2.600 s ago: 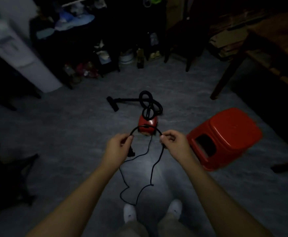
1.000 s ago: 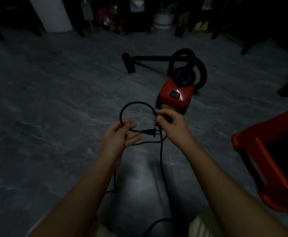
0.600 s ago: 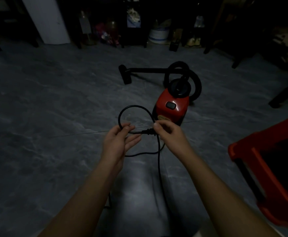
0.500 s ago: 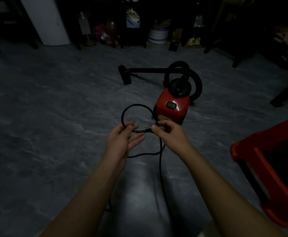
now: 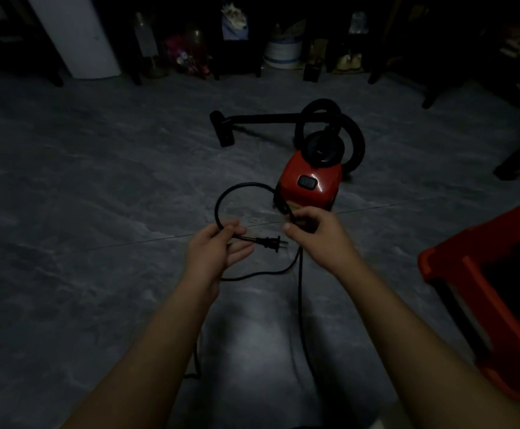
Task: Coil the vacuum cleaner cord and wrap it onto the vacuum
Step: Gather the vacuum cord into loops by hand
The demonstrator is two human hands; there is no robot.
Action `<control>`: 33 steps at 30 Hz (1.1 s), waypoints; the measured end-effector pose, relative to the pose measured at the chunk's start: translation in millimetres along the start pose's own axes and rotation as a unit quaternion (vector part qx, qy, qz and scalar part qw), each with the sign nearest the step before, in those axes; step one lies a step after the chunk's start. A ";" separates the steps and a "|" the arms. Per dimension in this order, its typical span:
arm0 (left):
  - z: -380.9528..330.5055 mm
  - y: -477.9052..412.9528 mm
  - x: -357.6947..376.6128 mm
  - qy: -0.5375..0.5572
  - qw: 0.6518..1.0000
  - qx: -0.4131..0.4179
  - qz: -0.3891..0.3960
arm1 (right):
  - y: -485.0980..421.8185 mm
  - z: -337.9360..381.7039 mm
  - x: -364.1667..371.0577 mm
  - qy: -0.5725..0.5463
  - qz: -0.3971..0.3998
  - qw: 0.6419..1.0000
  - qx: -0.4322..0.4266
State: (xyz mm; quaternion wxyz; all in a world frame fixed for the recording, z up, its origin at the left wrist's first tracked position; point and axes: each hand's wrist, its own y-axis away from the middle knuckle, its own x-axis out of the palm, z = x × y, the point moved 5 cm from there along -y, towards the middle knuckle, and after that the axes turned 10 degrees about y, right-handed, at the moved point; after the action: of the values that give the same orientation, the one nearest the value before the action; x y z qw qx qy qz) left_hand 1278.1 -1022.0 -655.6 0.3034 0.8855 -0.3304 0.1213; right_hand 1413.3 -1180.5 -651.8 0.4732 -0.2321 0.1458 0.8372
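- Since half a second ago the right hand (image 5: 317,238) has let go of the plug (image 5: 271,243) and the two hands have drawn a little apart, so the plug now shows bare between them.
- Left hand (image 5: 218,250) pinches the cord (image 5: 299,283) just behind the plug between thumb and forefinger; the other fingers lie fairly straight beneath, and the prongs point toward the right hand.
- Right hand is curled round the cord close to the front of the red vacuum (image 5: 309,188).
- Between the hands the cord rises in one round loop, held above the grey floor (image 5: 97,212).
- Below the right hand a strand drops straight toward the person; a second strand sags from it leftward under the left wrist.
- Vacuum stands on the floor just beyond the hands, its black hose (image 5: 353,134) curled behind it and the wand (image 5: 264,118) lying off to the left.
- Red stool (image 5: 481,274) sits at the right edge.
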 end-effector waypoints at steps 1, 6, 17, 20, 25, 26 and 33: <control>-1.9 -1.1 -1.5 0.023 1.000 -0.002 -0.005 | 0.7 -4.2 0.7 0.005 0.008 1.000 0.013; -9.7 -1.6 -4.6 0.105 0.994 -0.002 -0.011 | 4.5 -14.3 5.8 0.036 0.040 0.998 0.034; -15.6 14.4 -1.8 0.114 0.993 -0.007 0.011 | 11.9 -18.0 29.9 0.076 0.057 0.995 0.038; -22.0 17.4 -1.3 0.086 0.996 -0.004 0.030 | 11.6 -20.8 40.3 0.074 0.073 0.993 0.052; -41.9 28.6 2.6 0.018 0.994 -0.001 0.111 | 6.1 -15.4 52.9 0.067 0.067 0.995 0.040; -45.6 31.0 3.5 -0.005 0.992 0.003 0.127 | 3.9 -12.8 54.8 0.060 0.067 0.995 0.036; -51.5 36.7 -3.0 -0.078 0.985 0.021 0.153 | -1.0 -3.3 54.6 0.009 0.004 0.999 0.049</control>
State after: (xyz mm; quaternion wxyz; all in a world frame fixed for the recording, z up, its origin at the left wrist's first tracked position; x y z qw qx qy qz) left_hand 1251.0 -1010.7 -599.6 0.2364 0.8373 -0.4818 0.1039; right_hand 1390.7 -1141.9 -683.4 0.4796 -0.2157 0.1919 0.8286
